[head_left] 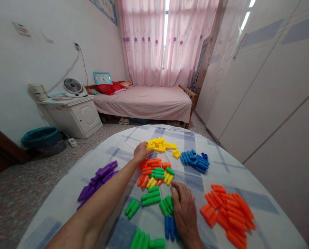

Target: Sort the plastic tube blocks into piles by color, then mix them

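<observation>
My left hand [143, 151] reaches to the left end of a pile of yellow plastic pieces [160, 145], its thumb and fingers apart and touching the pile's edge. Palm down, my right hand [185, 204] rests on the table with loosely bent fingers and nothing visible in them. Beside its thumb lie green pieces [167, 205], and blue pieces [169, 228] sit partly under its wrist. Between the hands is a mixed cluster of orange pieces [151, 165], green and yellow ones. More green pieces [151, 196] lie nearer to me.
A round table with a checked cloth [196, 138] holds separate piles: purple pieces [99, 180] behind my left forearm, blue pieces [195, 160] at right, and orange pieces [231, 211] at near right. Beyond stand a bed [149, 100], cabinet [84, 117], bin [41, 138] and wardrobe [260, 86].
</observation>
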`<state>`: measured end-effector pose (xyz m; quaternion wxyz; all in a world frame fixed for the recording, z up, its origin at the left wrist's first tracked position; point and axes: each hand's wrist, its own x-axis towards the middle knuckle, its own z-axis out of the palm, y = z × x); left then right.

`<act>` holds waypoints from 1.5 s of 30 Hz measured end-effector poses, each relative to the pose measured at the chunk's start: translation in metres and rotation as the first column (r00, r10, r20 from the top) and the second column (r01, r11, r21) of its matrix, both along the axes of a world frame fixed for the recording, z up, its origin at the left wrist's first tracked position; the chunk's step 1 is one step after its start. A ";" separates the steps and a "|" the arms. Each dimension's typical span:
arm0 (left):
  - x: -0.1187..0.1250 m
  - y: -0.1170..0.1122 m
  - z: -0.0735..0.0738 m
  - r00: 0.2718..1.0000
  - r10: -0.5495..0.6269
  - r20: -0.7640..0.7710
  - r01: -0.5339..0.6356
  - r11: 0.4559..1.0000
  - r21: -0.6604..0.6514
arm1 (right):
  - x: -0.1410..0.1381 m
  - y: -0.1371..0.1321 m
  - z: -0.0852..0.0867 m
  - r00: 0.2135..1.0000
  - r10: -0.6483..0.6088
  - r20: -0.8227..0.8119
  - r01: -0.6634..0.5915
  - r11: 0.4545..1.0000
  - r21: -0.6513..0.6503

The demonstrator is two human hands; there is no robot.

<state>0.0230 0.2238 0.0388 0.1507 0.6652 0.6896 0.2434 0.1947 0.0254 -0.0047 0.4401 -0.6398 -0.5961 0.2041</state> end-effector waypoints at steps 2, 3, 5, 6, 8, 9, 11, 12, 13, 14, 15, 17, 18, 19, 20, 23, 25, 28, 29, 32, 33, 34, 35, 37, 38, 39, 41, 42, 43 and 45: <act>-0.002 -0.017 0.003 0.999 -0.042 -0.011 0.043 0.998 0.044 | 0.000 0.000 0.001 1.000 0.000 0.001 0.000 1.000 0.001; -0.004 -0.029 0.006 0.997 -0.079 -0.015 0.080 0.994 0.075 | 0.000 0.000 0.001 1.000 -0.001 0.003 0.001 1.000 0.003; -0.011 -0.061 0.009 0.982 -0.187 -0.019 0.188 0.974 0.124 | -0.001 0.000 0.002 1.000 -0.003 0.010 0.003 1.000 0.005; -0.015 -0.079 0.010 0.958 -0.287 -0.009 0.284 0.943 0.176 | -0.002 0.000 0.003 1.000 -0.004 0.015 0.004 1.000 0.007; -0.021 -0.113 0.009 0.889 -0.458 0.007 0.446 0.868 0.219 | -0.002 0.001 0.003 1.000 -0.004 0.022 0.003 1.000 0.014; -0.024 -0.127 0.008 0.863 -0.505 -0.003 0.493 0.840 0.227 | -0.002 0.001 0.002 1.000 -0.003 0.024 0.002 1.000 0.018; -0.025 -0.148 0.004 0.847 -0.528 -0.061 0.527 0.822 0.214 | -0.002 0.001 0.002 1.000 0.002 0.026 -0.002 1.000 0.028; -0.024 -0.154 0.002 0.851 -0.514 -0.102 0.524 0.827 0.202 | -0.001 0.002 0.001 1.000 0.003 0.026 -0.004 1.000 0.030; -0.022 -0.157 0.001 0.858 -0.493 -0.145 0.513 0.838 0.189 | -0.001 0.002 0.001 1.000 0.004 0.027 -0.005 1.000 0.029; -0.018 -0.159 0.001 0.865 -0.467 -0.185 0.497 0.850 0.177 | 0.000 0.002 0.001 1.000 0.004 0.029 -0.005 1.000 0.027; -0.014 -0.159 0.001 0.870 -0.442 -0.220 0.480 0.862 0.166 | 0.000 0.002 0.001 0.999 0.006 0.032 -0.006 1.000 0.024; -0.006 -0.156 0.002 0.874 -0.399 -0.278 0.449 0.882 0.146 | 0.000 0.002 0.001 0.999 0.010 0.036 -0.011 1.000 0.021; -0.002 -0.155 0.003 0.874 -0.382 -0.302 0.435 0.890 0.134 | 0.000 0.002 0.001 0.999 0.012 0.038 -0.013 1.000 0.023; 0.002 -0.153 0.004 0.872 -0.368 -0.322 0.424 0.898 0.121 | 0.000 0.002 0.001 0.999 0.012 0.037 -0.013 1.000 0.026; 0.005 -0.151 0.005 0.872 -0.354 -0.338 0.410 0.906 0.108 | 0.000 0.002 0.001 0.999 0.012 0.037 -0.013 0.999 0.029; 0.008 -0.145 0.003 0.880 -0.326 -0.344 0.372 0.925 0.076 | 0.000 0.002 0.000 0.999 0.010 0.039 -0.011 0.999 0.037; 0.005 -0.142 0.000 0.892 -0.322 -0.318 0.363 0.929 0.076 | 0.000 0.003 0.000 0.999 0.008 0.046 -0.010 0.999 0.041; -0.001 -0.141 -0.003 0.910 -0.324 -0.258 0.363 0.924 0.122 | 0.000 0.003 -0.001 0.999 0.004 0.051 -0.007 0.999 0.051; -0.003 -0.142 -0.003 0.916 -0.322 -0.239 0.360 0.923 0.139 | 0.000 0.003 0.000 0.999 0.004 0.052 -0.007 0.999 0.054; -0.010 -0.146 0.002 0.941 -0.285 -0.183 0.313 0.938 0.150 | -0.001 0.002 0.001 0.998 -0.003 0.056 -0.001 0.998 0.060; -0.011 -0.147 0.003 0.951 -0.266 -0.157 0.286 0.950 0.128 | -0.001 0.002 0.001 0.998 -0.008 0.059 0.004 0.998 0.062; -0.013 -0.148 0.005 0.961 -0.248 -0.125 0.260 0.961 0.093 | -0.001 0.002 0.001 0.998 -0.013 0.062 0.009 0.998 0.063; -0.014 -0.149 0.006 0.968 -0.234 -0.088 0.239 0.970 0.052 | -0.001 0.002 0.001 0.998 -0.017 0.067 0.012 0.998 0.063; -0.016 -0.149 0.006 0.974 -0.227 -0.027 0.226 0.974 -0.011 | -0.001 0.002 0.000 0.997 -0.018 0.079 0.013 0.998 0.060; -0.017 -0.149 0.005 0.971 -0.239 -0.018 0.239 0.971 -0.016 | -0.001 0.003 0.000 0.996 -0.017 0.084 0.012 0.998 0.057; -0.017 -0.150 0.005 0.966 -0.255 -0.030 0.255 0.967 -0.006 | -0.001 0.003 -0.001 0.996 -0.014 0.089 0.009 0.999 0.053; -0.016 -0.150 0.003 0.950 -0.296 -0.097 0.298 0.954 0.016 | 0.000 0.003 -0.002 0.995 -0.010 0.096 0.005 0.999 0.049; -0.015 -0.151 0.002 0.941 -0.309 -0.134 0.314 0.949 0.016 | 0.000 0.003 -0.002 0.995 -0.007 0.100 0.002 0.999 0.047; -0.014 -0.151 0.002 0.935 -0.315 -0.161 0.321 0.947 0.007 | 0.000 0.003 -0.002 0.995 -0.003 0.103 -0.002 0.999 0.048; -0.011 -0.150 0.002 0.935 -0.313 -0.165 0.316 0.949 -0.013 | 0.000 0.002 -0.002 0.994 -0.002 0.107 -0.003 0.999 0.054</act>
